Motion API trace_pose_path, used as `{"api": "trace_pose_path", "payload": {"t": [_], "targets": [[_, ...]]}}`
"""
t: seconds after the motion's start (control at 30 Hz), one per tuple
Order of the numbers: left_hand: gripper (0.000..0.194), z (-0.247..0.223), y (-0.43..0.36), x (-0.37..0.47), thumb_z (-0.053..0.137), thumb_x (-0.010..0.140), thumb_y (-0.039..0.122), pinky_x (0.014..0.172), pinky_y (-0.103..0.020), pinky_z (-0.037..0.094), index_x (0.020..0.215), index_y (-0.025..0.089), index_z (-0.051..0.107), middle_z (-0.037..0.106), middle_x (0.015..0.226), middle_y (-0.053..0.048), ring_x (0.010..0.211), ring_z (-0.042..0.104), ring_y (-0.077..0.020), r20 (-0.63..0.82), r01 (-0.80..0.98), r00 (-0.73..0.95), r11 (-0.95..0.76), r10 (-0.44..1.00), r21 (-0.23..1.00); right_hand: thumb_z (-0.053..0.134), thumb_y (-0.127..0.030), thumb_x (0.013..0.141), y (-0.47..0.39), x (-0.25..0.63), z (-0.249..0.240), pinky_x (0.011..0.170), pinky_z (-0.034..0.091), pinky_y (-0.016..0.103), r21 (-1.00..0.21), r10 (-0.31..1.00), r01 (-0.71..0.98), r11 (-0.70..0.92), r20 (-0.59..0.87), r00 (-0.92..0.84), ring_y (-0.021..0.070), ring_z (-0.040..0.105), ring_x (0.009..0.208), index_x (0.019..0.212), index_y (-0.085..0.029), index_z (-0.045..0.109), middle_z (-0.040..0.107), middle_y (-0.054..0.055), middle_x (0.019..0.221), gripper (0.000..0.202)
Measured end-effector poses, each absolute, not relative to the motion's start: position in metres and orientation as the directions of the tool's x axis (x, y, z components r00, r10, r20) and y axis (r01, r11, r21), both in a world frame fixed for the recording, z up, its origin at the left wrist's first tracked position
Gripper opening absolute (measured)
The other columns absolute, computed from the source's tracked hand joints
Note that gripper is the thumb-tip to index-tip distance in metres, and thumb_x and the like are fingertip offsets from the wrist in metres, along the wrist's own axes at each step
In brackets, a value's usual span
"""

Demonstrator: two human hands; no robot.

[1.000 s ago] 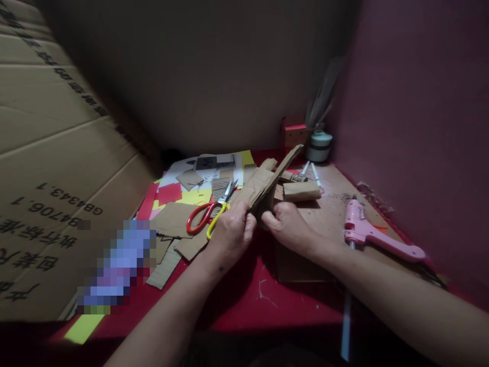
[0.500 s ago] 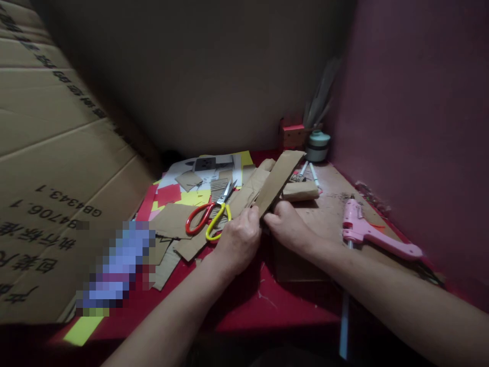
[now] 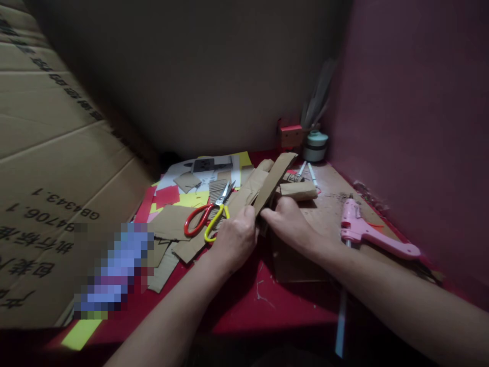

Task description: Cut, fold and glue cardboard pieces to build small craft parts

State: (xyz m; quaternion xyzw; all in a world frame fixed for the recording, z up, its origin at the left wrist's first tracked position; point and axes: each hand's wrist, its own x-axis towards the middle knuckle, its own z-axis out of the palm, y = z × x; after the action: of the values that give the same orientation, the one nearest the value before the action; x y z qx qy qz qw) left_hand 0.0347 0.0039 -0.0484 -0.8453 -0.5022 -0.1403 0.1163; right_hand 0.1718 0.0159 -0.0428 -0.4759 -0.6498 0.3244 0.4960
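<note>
left hand (image 3: 236,238): knuckles up, fingers clamped on near end of cardboard strip (image 3: 275,181); left forearm (image 3: 171,308) angled from near left.
right hand (image 3: 289,220): thumb pointing left, fingers curled, pinching same end; right forearm (image 3: 389,288) from near right.
cardboard strip: between hands, slanting toward far right.
scissors (image 3: 220,202): left.
pink glue gun (image 3: 354,228): right.

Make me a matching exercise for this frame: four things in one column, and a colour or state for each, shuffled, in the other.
Things
1. Scissors
2. Glue gun
3. Cardboard strip
4. Lidded pot

Colours and states
A. Pink body
B. Pale blue-green, with a dark band
C. One red handle, one yellow
D. Held between the left hand and the right hand

Pairs: 1-C, 2-A, 3-D, 4-B
</note>
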Motion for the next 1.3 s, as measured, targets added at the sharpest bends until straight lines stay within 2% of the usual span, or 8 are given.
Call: {"api": "trace_pose_path", "payload": {"t": [0.17,0.3,0.37,0.47,0.6,0.83,1.1,1.3], "targets": [[0.012,-0.045,-0.001,0.043,0.045,0.083,0.023,0.052,-0.030,0.044,0.088,0.015,0.053,0.063,0.079,-0.009,0.069,0.063,-0.0241,0.359,0.894,0.446,-0.428,0.820,-0.133,0.042,-0.009,0.065,0.017,0.171,-0.046,0.064,0.044,0.031,-0.816,0.898,0.419,0.399,0.440,0.001,0.0165,0.051,0.066,0.070,-0.018,0.047,0.056,0.003,0.070,0.012],[0.043,-0.045,0.003,0.050,0.042,0.082,0.012,0.062,-0.029,0.048,0.124,0.005,0.040,0.066,0.093,-0.014,0.081,0.064,-0.0233,0.416,0.931,0.357,-0.354,0.836,-0.089,0.039,-0.009,0.065,0.016,0.164,-0.052,0.070,0.044,0.034,-0.827,0.898,0.367,0.427,0.436,-0.062,0.0186,0.052,0.071,0.071,-0.018,0.046,0.055,0.004,0.071,0.013],[0.046,-0.047,0.006,0.050,0.039,0.083,0.010,0.063,-0.027,0.048,0.129,0.003,0.036,0.067,0.094,-0.015,0.081,0.065,-0.0220,0.400,0.919,0.383,-0.388,0.833,-0.072,0.039,-0.009,0.065,0.015,0.163,-0.053,0.068,0.044,0.033,-0.855,0.910,0.320,0.408,0.408,-0.072,0.0184,0.052,0.068,0.068,-0.019,0.046,0.054,0.004,0.069,0.012],[0.043,-0.047,0.009,0.046,0.040,0.084,0.013,0.064,-0.028,0.048,0.127,0.010,0.041,0.068,0.091,-0.011,0.077,0.066,-0.0214,0.370,0.901,0.403,-0.433,0.837,-0.002,0.037,-0.009,0.066,0.015,0.164,-0.052,0.062,0.043,0.031,-0.886,0.927,0.274,0.373,0.364,-0.086,0.0166,0.050,0.063,0.067,-0.019,0.046,0.054,0.004,0.068,0.013],[0.036,-0.046,0.007,0.045,0.038,0.086,0.016,0.059,-0.029,0.046,0.121,0.014,0.046,0.068,0.083,-0.009,0.072,0.065,-0.0228,0.377,0.903,0.386,-0.429,0.842,0.034,0.040,-0.009,0.065,0.015,0.166,-0.047,0.056,0.040,0.029,-0.872,0.935,0.345,0.347,0.349,-0.059,0.0146,0.046,0.057,0.062,-0.020,0.041,0.050,0.001,0.061,0.012],[0.033,-0.047,0.006,0.045,0.036,0.086,0.016,0.054,-0.031,0.045,0.117,0.013,0.046,0.066,0.080,-0.011,0.071,0.064,-0.0258,0.410,0.867,0.468,-0.497,0.783,-0.042,0.044,-0.013,0.070,0.016,0.172,-0.047,0.055,0.037,0.028,-0.838,0.918,0.392,0.379,0.393,-0.049,0.0134,0.043,0.057,0.061,-0.021,0.038,0.048,-0.001,0.061,0.013],[0.033,-0.042,0.010,0.050,0.037,0.083,0.010,0.049,-0.031,0.042,0.112,0.008,0.051,0.065,0.074,-0.012,0.063,0.063,-0.0260,0.350,0.886,0.462,-0.444,0.815,-0.136,0.040,-0.009,0.069,0.013,0.167,-0.044,0.057,0.037,0.028,-0.897,0.956,0.337,0.287,0.288,-0.046,0.0140,0.042,0.058,0.057,-0.022,0.037,0.046,-0.001,0.059,0.018],[0.034,-0.047,0.016,0.048,0.037,0.087,0.021,0.050,-0.031,0.044,0.117,0.017,0.051,0.065,0.066,-0.005,0.055,0.061,-0.0221,0.413,0.904,0.383,-0.426,0.826,0.015,0.042,-0.009,0.068,0.015,0.169,-0.050,0.050,0.034,0.027,-0.919,0.970,0.318,0.234,0.240,-0.021,0.0123,0.036,0.050,0.051,-0.023,0.032,0.038,-0.003,0.053,0.024]]}}
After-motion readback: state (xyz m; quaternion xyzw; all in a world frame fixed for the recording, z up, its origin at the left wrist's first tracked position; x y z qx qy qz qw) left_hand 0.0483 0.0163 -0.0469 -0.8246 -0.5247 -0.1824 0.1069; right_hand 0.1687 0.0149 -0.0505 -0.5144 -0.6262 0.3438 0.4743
